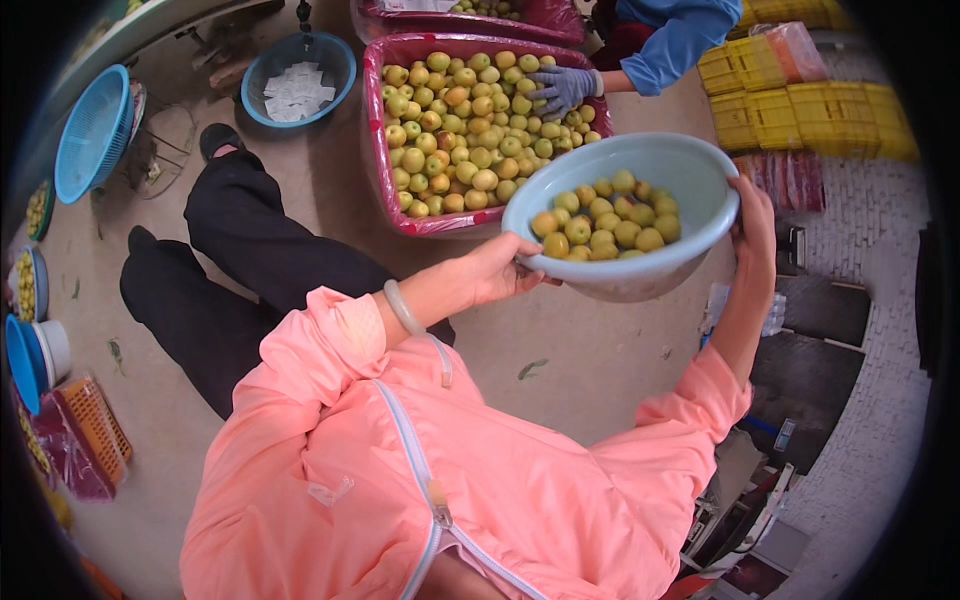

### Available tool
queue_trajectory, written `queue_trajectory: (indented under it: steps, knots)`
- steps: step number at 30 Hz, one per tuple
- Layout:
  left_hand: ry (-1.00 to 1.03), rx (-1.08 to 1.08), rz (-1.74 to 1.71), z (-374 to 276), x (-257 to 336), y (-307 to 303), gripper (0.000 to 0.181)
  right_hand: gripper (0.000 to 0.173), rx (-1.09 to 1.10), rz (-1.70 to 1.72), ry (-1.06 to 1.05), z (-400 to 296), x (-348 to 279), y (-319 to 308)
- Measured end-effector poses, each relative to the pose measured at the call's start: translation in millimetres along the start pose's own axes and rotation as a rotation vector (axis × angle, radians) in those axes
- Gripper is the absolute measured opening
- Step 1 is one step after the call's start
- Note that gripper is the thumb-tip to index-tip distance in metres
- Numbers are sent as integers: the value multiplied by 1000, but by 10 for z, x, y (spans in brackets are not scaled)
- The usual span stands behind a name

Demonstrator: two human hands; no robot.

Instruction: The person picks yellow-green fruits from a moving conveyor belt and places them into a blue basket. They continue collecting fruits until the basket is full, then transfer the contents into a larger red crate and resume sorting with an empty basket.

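Observation:
Both my hands hold a light blue plastic basin (637,281) by its rim, tilted, with yellow-green round fruits (600,221) gathered on its near left side. My left hand (502,266) grips the near left rim, thumb on top; a pale bangle is on that wrist. At the far right rim is my right hand (752,217), its fingers partly hidden. Just beyond the basin stands a crate lined with red plastic (375,150), full of similar fruits (480,124). Another person's gloved hand (562,90) rests on the fruits at the crate's right side.
A blue basin (349,79) with white packets stands left of the crate, and a blue plastic basket (94,135) is farther left. Yellow crates (802,116) are stacked at the upper right. An orange basket (94,420) lies at the lower left. Another red-lined crate (540,26) stands behind.

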State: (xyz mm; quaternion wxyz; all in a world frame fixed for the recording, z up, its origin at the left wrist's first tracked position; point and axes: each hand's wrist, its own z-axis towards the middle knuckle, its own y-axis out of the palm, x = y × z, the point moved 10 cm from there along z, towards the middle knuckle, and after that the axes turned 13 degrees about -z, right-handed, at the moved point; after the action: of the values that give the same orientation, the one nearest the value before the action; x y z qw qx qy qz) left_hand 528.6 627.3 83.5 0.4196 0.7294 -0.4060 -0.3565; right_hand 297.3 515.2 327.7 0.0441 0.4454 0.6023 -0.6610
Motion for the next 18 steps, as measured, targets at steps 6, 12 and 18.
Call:
queue_trajectory:
  steps: [6, 12, 18]
  knots:
    - [-113, -78, -253, 368, 103, 17, 45, 28, -120, -196, -69, 703, -451, 422]
    - [-63, -186, -313, 260, 317, 132, 45, 34, -121, -296, -179, 693, -1011, 674]
    - [-135, -203, -275, 295, 57, 421, 43, 35, -144, -493, -302, 510, -1455, 507]
